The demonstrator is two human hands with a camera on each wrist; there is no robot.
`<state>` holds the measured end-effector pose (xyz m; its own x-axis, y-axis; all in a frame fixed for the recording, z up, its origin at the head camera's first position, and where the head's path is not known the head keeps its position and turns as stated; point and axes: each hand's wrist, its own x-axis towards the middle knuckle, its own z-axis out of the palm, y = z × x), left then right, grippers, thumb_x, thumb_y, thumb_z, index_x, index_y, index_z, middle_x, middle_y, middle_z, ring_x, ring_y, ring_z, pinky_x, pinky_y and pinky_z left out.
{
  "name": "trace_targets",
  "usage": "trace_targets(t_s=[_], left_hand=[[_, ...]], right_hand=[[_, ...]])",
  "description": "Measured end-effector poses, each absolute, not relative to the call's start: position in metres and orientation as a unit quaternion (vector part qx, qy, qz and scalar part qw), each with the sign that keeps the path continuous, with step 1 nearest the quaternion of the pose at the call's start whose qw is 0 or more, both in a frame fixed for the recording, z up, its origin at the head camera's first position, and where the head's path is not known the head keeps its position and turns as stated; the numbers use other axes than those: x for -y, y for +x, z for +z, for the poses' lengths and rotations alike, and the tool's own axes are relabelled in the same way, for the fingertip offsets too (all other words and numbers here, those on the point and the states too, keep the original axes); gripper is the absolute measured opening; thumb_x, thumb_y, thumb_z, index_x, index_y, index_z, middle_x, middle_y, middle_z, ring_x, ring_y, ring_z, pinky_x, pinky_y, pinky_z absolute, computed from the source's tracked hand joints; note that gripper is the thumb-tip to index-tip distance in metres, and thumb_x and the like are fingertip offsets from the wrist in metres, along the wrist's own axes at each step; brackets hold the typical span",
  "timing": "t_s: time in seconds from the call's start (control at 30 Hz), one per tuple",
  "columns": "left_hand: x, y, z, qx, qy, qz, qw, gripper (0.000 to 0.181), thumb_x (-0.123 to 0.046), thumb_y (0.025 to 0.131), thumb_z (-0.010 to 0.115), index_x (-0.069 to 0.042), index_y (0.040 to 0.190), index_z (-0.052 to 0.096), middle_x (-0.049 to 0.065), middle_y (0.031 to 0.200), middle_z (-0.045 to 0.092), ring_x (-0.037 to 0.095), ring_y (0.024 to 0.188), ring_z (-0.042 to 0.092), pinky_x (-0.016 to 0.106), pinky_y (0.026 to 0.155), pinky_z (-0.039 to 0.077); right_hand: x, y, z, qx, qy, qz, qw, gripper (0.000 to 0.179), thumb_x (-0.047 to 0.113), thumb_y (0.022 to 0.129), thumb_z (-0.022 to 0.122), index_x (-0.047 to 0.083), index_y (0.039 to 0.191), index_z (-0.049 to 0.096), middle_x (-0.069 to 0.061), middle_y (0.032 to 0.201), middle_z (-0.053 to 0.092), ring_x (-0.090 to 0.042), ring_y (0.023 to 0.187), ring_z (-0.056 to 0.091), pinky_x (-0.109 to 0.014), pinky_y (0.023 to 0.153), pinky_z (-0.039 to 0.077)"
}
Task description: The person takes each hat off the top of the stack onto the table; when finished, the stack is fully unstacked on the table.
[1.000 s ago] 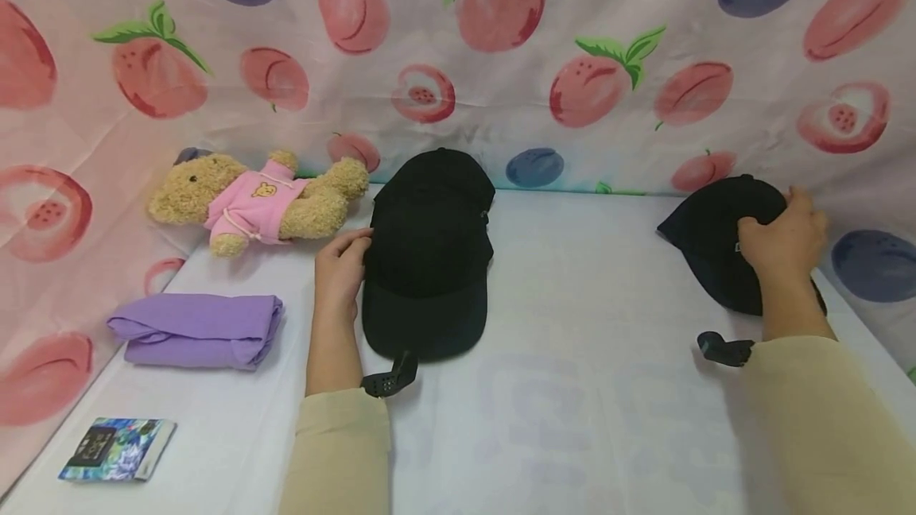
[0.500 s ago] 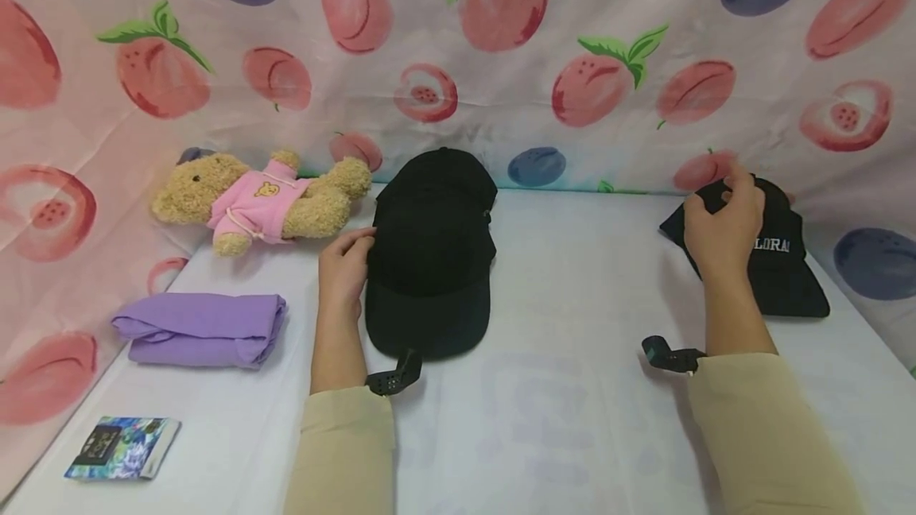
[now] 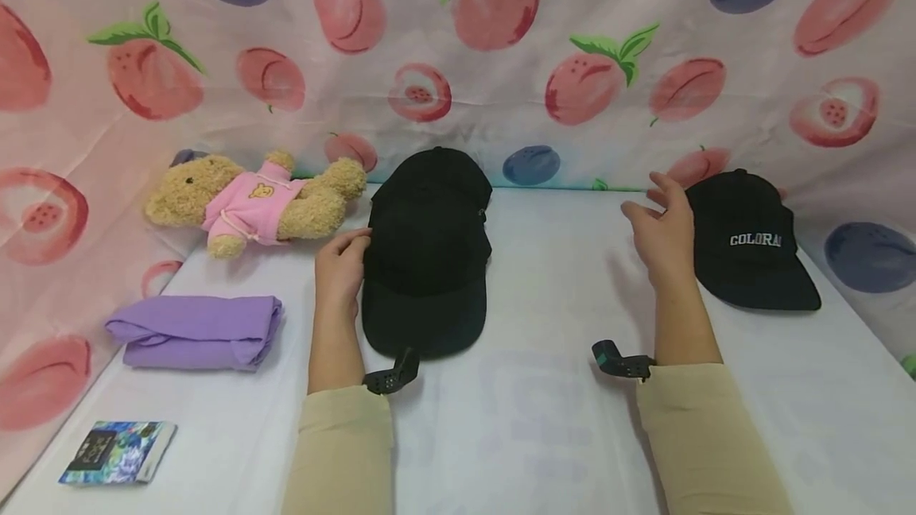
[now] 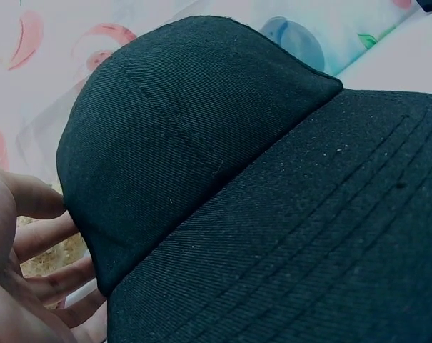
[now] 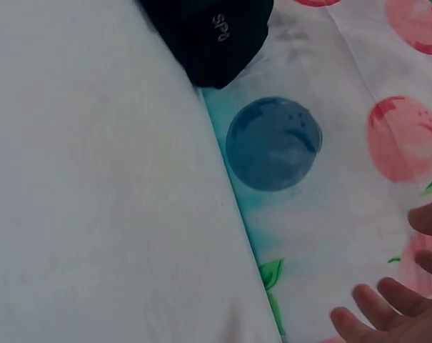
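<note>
At the middle of the table a plain black baseball cap [image 3: 425,261] lies brim toward me. Another black crown [image 3: 436,169] shows just behind it. My left hand [image 3: 339,269] holds the front cap by its left edge. In the left wrist view, the thumb meets the cap's rim and the other fingers [image 4: 51,236] reach partly behind it. My right hand [image 3: 665,237] is raised with fingers spread and nothing in them. Just right of it sits a black cap with white lettering [image 3: 744,245], its brim toward the front right.
A teddy bear in a pink top [image 3: 258,201] lies at the back left. In front of it are a folded purple cloth [image 3: 200,332] and a small colourful book or box [image 3: 118,453]. A fruit-print curtain [image 3: 501,102] hangs behind the white table [image 3: 515,435].
My right hand has let go of the lettered cap and moved left away from it, uncovering its lettering. My left hand has stayed at the middle cap.
</note>
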<state>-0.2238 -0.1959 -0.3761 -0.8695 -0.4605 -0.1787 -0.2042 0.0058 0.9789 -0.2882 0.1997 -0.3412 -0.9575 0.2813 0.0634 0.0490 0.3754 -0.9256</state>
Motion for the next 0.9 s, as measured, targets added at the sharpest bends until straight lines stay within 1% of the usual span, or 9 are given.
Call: trace_targets(t_s=[0.13,0.23,0.37,0.57,0.77,0.9], left_hand=[[0.196,-0.223,-0.374,0.702,0.239,-0.663,0.098,0.035,-0.019,0.103,0.054,-0.011,0.134,0.07,0.008,0.149,0.057,0.022,0.14,0.049,0.041,0.118,0.039],[0.196,-0.224,-0.373,0.702,0.241,-0.664,0.096,0.036,-0.019,0.103,0.053,-0.01,0.134,0.07,0.008,0.149,0.057,0.022,0.139,0.049,0.041,0.117,0.039],[0.198,-0.223,-0.372,0.701,0.246,-0.663,0.093,0.036,-0.02,0.104,0.053,-0.011,0.134,0.07,0.007,0.149,0.057,0.021,0.135,0.05,0.04,0.113,0.041],[0.198,-0.219,-0.372,0.702,0.248,-0.663,0.084,0.036,-0.022,0.105,0.052,-0.012,0.135,0.069,0.006,0.149,0.056,0.022,0.133,0.05,0.038,0.108,0.042],[0.196,-0.219,-0.374,0.701,0.24,-0.665,0.092,0.036,-0.02,0.104,0.052,-0.01,0.134,0.069,0.008,0.146,0.058,0.022,0.128,0.052,0.033,0.098,0.042],[0.195,-0.22,-0.374,0.702,0.236,-0.665,0.099,0.035,-0.02,0.104,0.053,-0.008,0.132,0.07,0.009,0.143,0.06,0.022,0.124,0.053,0.031,0.095,0.042]], right_hand=[[-0.189,-0.283,-0.341,0.822,-0.068,0.563,0.054,0.068,0.034,0.104,0.058,0.024,0.164,0.028,-0.013,0.164,0.037,-0.032,0.143,0.046,-0.05,0.114,0.046],[-0.18,-0.28,-0.341,0.823,-0.05,0.565,0.033,0.068,0.035,0.104,0.058,0.023,0.164,0.028,-0.014,0.164,0.038,-0.032,0.143,0.047,-0.05,0.113,0.048],[-0.168,-0.279,-0.341,0.817,-0.024,0.575,0.009,0.069,0.035,0.104,0.059,0.023,0.164,0.028,-0.016,0.162,0.04,-0.034,0.139,0.053,-0.049,0.111,0.048],[-0.158,-0.277,-0.343,0.79,0.019,0.612,-0.037,0.068,0.028,0.105,0.059,0.018,0.164,0.028,-0.019,0.159,0.042,-0.038,0.14,0.053,-0.052,0.112,0.047],[-0.157,-0.273,-0.343,0.764,0.032,0.641,-0.057,0.065,0.026,0.106,0.057,0.016,0.163,0.029,-0.019,0.158,0.043,-0.04,0.14,0.052,-0.054,0.111,0.047],[-0.154,-0.272,-0.342,0.762,0.035,0.644,-0.065,0.064,0.025,0.105,0.058,0.016,0.162,0.03,-0.02,0.157,0.044,-0.04,0.139,0.053,-0.054,0.111,0.048]])
